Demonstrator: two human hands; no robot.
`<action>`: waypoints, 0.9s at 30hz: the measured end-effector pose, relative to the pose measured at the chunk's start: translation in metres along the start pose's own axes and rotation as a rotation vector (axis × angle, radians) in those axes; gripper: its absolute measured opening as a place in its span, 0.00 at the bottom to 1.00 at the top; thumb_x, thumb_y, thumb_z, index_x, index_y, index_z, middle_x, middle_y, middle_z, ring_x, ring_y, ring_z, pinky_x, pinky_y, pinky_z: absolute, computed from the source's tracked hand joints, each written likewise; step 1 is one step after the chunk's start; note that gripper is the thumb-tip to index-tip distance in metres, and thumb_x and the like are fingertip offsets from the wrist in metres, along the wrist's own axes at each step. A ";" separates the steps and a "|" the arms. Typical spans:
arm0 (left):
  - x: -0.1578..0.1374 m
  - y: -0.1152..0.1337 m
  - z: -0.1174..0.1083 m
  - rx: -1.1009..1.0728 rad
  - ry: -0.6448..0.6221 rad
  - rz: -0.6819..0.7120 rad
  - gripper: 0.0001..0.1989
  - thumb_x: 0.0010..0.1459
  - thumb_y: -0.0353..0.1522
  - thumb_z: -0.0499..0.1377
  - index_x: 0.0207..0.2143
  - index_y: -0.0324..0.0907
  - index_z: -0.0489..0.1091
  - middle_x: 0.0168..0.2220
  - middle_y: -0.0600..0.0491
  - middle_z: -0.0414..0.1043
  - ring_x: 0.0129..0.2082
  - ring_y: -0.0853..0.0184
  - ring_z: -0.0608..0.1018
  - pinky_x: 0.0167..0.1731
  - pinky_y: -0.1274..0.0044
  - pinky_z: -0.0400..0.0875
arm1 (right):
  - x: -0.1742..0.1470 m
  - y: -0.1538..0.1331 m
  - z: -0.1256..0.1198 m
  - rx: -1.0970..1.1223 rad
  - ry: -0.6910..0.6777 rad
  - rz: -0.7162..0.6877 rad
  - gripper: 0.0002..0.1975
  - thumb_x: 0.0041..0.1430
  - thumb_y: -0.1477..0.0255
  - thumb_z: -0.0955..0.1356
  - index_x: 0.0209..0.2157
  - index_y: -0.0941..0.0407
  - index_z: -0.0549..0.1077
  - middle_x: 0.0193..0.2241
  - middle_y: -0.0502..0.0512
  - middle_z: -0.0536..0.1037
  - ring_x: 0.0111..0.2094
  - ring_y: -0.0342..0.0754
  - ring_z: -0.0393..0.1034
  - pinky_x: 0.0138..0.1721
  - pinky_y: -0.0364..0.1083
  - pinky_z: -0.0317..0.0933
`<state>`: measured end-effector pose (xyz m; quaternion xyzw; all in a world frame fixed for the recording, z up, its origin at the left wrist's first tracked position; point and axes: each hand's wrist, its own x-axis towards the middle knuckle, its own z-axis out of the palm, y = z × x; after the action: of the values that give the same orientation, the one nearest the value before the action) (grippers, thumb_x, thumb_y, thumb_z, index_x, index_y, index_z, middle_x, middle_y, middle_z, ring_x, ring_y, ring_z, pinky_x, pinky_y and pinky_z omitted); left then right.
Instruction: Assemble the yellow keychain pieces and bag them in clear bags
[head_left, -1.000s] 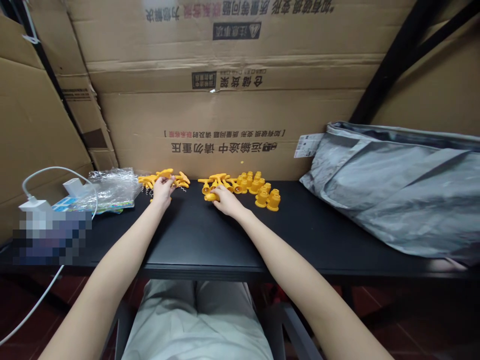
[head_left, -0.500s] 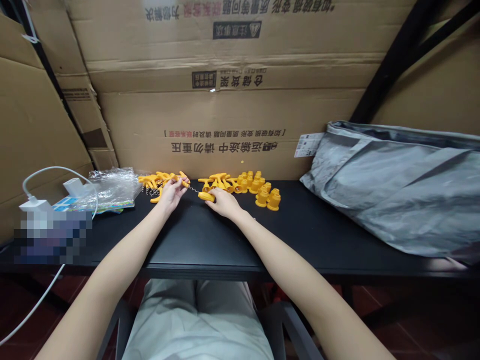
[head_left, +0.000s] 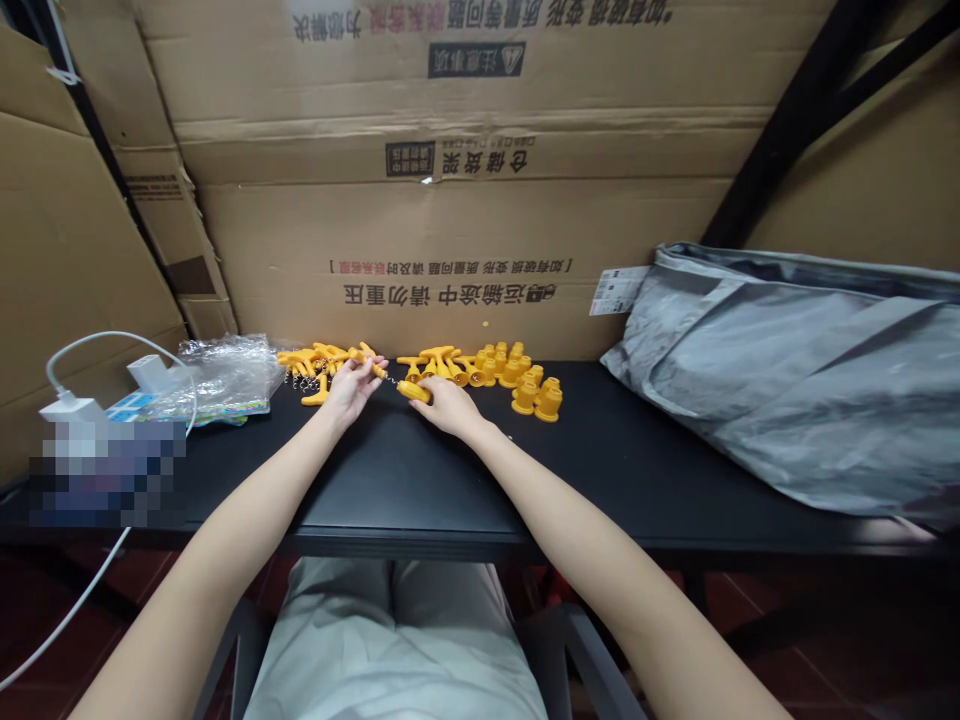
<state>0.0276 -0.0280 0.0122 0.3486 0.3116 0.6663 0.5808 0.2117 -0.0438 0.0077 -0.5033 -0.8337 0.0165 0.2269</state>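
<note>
- Grip of the left hand [head_left: 351, 390]: its fingers pinch a yellow handle [head_left: 379, 371], and a curly screw [head_left: 393, 380] pokes out of it to the right.
- Grip of the right hand [head_left: 446, 402]: it is closed around a yellow cup [head_left: 413, 391], held tipped over on its side.
- Both things are up over the middle of the black table [head_left: 405, 480]. The screw points at the cup, but I can't tell if its tip touches.
- To the left is a pile of loose handles [head_left: 300, 358], with one loose handle [head_left: 315, 398] on its near side.
- Just past the right hand are handles with cups on them [head_left: 437, 358]. More cups [head_left: 547, 400] stand to the right.
- I think the step now is lining up the screw with the cup. The next move seems to need steady hands and a straight push.
</note>
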 end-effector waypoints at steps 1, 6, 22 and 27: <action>-0.001 -0.002 0.000 0.022 -0.019 -0.006 0.05 0.52 0.24 0.61 0.30 0.39 0.67 0.36 0.50 0.75 0.44 0.67 0.77 0.47 0.71 0.69 | 0.000 0.000 0.000 0.010 0.011 -0.006 0.13 0.59 0.68 0.67 0.44 0.58 0.74 0.44 0.60 0.76 0.45 0.52 0.72 0.44 0.47 0.63; -0.003 -0.010 0.000 0.182 -0.062 -0.065 0.11 0.46 0.23 0.65 0.34 0.39 0.72 0.37 0.48 0.75 0.40 0.66 0.77 0.46 0.70 0.70 | 0.002 0.004 0.004 0.041 0.030 -0.005 0.12 0.59 0.69 0.67 0.44 0.57 0.73 0.44 0.60 0.76 0.46 0.52 0.71 0.46 0.47 0.62; 0.003 -0.019 -0.015 0.705 -0.085 0.119 0.31 0.53 0.28 0.60 0.58 0.47 0.56 0.28 0.59 0.67 0.13 0.78 0.68 0.11 0.87 0.59 | 0.006 0.021 0.009 0.111 0.024 0.007 0.12 0.57 0.74 0.68 0.45 0.58 0.72 0.44 0.60 0.74 0.45 0.52 0.70 0.47 0.50 0.62; 0.001 -0.016 -0.016 0.599 -0.093 0.007 0.46 0.42 0.21 0.65 0.62 0.50 0.50 0.36 0.54 0.67 0.19 0.76 0.71 0.21 0.81 0.69 | 0.012 0.032 0.016 0.212 0.093 -0.019 0.12 0.55 0.75 0.68 0.43 0.58 0.73 0.43 0.60 0.74 0.45 0.51 0.70 0.48 0.52 0.62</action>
<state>0.0236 -0.0248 -0.0100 0.5355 0.4660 0.5301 0.4637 0.2270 -0.0145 -0.0107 -0.4686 -0.8205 0.0790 0.3176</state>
